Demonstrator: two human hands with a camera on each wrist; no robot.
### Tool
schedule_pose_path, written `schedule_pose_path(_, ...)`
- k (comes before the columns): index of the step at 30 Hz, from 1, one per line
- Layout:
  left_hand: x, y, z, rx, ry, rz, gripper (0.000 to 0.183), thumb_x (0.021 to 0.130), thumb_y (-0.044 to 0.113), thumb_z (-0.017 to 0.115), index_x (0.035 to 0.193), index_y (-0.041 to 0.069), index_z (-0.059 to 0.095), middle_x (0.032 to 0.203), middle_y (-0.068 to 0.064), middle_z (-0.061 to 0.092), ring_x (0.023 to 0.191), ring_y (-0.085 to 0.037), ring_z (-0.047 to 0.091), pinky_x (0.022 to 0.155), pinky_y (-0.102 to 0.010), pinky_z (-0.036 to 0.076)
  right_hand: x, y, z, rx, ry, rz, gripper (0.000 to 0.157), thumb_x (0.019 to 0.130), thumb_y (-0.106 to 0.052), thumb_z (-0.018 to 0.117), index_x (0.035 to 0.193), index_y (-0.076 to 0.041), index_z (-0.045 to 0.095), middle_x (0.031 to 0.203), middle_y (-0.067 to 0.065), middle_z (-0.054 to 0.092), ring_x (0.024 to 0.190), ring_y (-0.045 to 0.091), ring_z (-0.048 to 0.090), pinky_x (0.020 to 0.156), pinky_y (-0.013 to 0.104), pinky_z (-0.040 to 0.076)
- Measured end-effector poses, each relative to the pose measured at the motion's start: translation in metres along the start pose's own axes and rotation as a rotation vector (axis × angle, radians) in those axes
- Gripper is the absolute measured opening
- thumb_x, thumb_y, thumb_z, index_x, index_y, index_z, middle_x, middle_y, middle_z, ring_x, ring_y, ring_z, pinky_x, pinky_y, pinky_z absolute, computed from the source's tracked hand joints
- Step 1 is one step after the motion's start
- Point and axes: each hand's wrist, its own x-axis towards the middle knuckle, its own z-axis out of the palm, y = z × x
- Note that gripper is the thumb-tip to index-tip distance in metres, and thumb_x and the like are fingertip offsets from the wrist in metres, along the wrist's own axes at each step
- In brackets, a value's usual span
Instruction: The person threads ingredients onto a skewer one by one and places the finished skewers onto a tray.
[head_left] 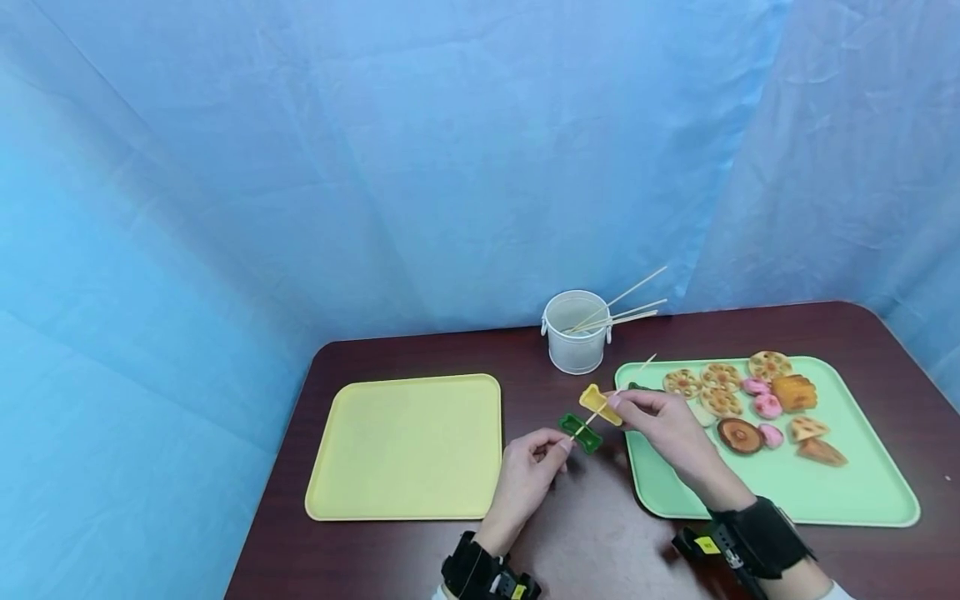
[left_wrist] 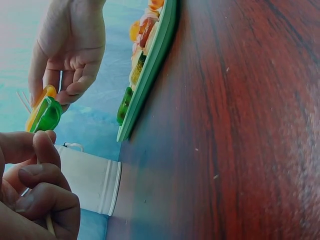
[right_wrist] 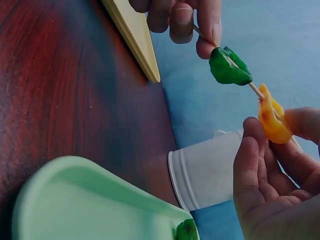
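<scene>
A thin, pale wooden skewer (right_wrist: 256,91) is held in the air above the dark reddish-brown wooden worktop (head_left: 585,542), in front of the gap between two trays. In the head view its long axis is set on a diagonal, from the left hand (head_left: 525,468) at lower left to a free tip at upper right, pointed away from the person over the far left corner of a pale green rectangular tray (head_left: 862,500).

The skewer is gripped near its lower part by the left hand, between thumb and bent fingers. A glossy dark green curved piece (head_left: 581,433) is threaded just beyond those fingertips, its length laid across the skewer. Farther along, a yellow curved piece (head_left: 592,398) is also pierced, likewise set crosswise; it is pinched by the thumb and fingers of the right hand (head_left: 671,425). A short stretch of bare skewer is seen between the two pieces.

Behind them, a white metal bucket (head_left: 576,354) is stood upright, with pale sticks (head_left: 637,315) leaned out to the right. Tan round slices with holes (head_left: 722,402) and a brown round cap (head_left: 740,436) are laid on the green tray. A pale yellow rectangular tray (head_left: 405,450) is placed to the left.
</scene>
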Motion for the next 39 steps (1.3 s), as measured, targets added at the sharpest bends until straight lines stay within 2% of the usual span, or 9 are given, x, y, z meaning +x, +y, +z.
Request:
schedule_pose_path(5,0.001,0.002,0.000,0.009,0.002,0.003,0.025,0.093,0.028,0.061,0.095,0.007,0.074,0.067,-0.008,0.065,0.049,-0.010,0.049,0.042,-0.017,0.037,-0.001,0.000,0.003,-0.007,-0.010,0.033,0.055,0.091,-0.050,0.058,0.117,-0.003,0.069,0.119,0.009,0.064,0.097,0.011,0.061,0.083,0.043,0.052)
schedule_pose_path(8,0.000,0.001,0.000,0.002,0.000,0.000,0.025,0.093,0.027,0.061,0.095,0.006,0.074,0.067,-0.008,0.064,0.051,-0.020,0.052,0.042,-0.017,0.037,-0.003,0.000,0.004,-0.002,-0.012,0.039,0.056,0.090,-0.050,0.058,0.120,-0.003,0.067,0.118,0.010,0.064,0.095,0.012,0.062,0.083,0.042,0.052)
schedule_pose_path(12,-0.001,-0.001,0.000,-0.013,0.002,0.010,0.024,0.093,0.026,0.062,0.094,0.005,0.074,0.069,-0.015,0.065,0.054,-0.030,0.053,0.042,-0.016,0.038,-0.002,0.001,-0.003,0.023,-0.017,-0.020,0.055,0.095,-0.043,0.055,0.124,0.002,0.063,0.117,0.016,0.065,0.093,0.013,0.065,0.083,0.041,0.053)
schedule_pose_path(15,-0.001,-0.003,-0.002,-0.010,0.011,0.016,0.024,0.093,0.026,0.062,0.094,0.005,0.074,0.069,-0.015,0.065,0.053,-0.028,0.052,0.043,-0.016,0.038,0.001,0.001,-0.017,0.008,-0.015,-0.089,0.052,0.099,-0.037,0.051,0.126,0.007,0.060,0.113,0.022,0.065,0.092,0.018,0.066,0.082,0.037,0.053)
schedule_pose_path(18,-0.001,-0.004,-0.006,0.006,0.026,0.009,0.023,0.093,0.025,0.062,0.093,0.005,0.074,0.068,-0.012,0.064,0.054,-0.028,0.053,0.043,-0.016,0.038,0.004,0.000,-0.034,-0.083,0.021,-0.132,0.049,0.099,-0.036,0.050,0.122,0.006,0.062,0.106,0.023,0.067,0.089,0.019,0.067,0.078,0.032,0.054)
schedule_pose_path(22,-0.002,-0.001,-0.011,0.028,0.054,-0.010,0.018,0.093,0.019,0.062,0.091,0.006,0.073,0.067,-0.014,0.064,0.052,-0.023,0.052,0.043,-0.015,0.035,0.008,-0.001,-0.052,-0.352,0.101,-0.183,0.044,0.097,-0.041,0.052,0.117,-0.005,0.068,0.098,0.012,0.071,0.080,0.013,0.066,0.065,0.028,0.053)
schedule_pose_path(27,-0.009,0.018,-0.017,0.014,0.066,-0.008,0.014,0.093,0.010,0.060,0.088,0.005,0.072,0.069,-0.022,0.062,0.051,-0.011,0.048,0.045,-0.014,0.035,0.018,-0.001,-0.060,-0.615,0.119,-0.226,0.039,0.096,-0.040,0.055,0.114,-0.009,0.071,0.090,0.005,0.071,0.064,0.013,0.056,0.055,0.030,0.042)
schedule_pose_path(34,-0.012,0.026,-0.019,-0.001,0.060,-0.026,0.014,0.093,0.009,0.060,0.088,0.004,0.072,0.072,-0.027,0.062,0.060,-0.042,0.051,0.046,-0.013,0.034,0.032,0.009,-0.059,-0.806,0.068,-0.268,0.030,0.090,-0.024,0.065,0.108,-0.001,0.072,0.101,0.014,0.068,0.078,0.022,0.061,0.064,0.040,0.048)
schedule_pose_path(39,-0.005,0.004,-0.014,0.013,0.064,-0.032,0.016,0.093,0.013,0.061,0.090,0.003,0.072,0.071,-0.024,0.063,0.058,-0.040,0.050,0.044,-0.014,0.032,0.036,0.016,-0.059,-0.905,0.030,-0.304,0.030,0.084,-0.021,0.071,0.105,0.000,0.073,0.093,0.013,0.068,0.076,0.023,0.060,0.064,0.043,0.049)
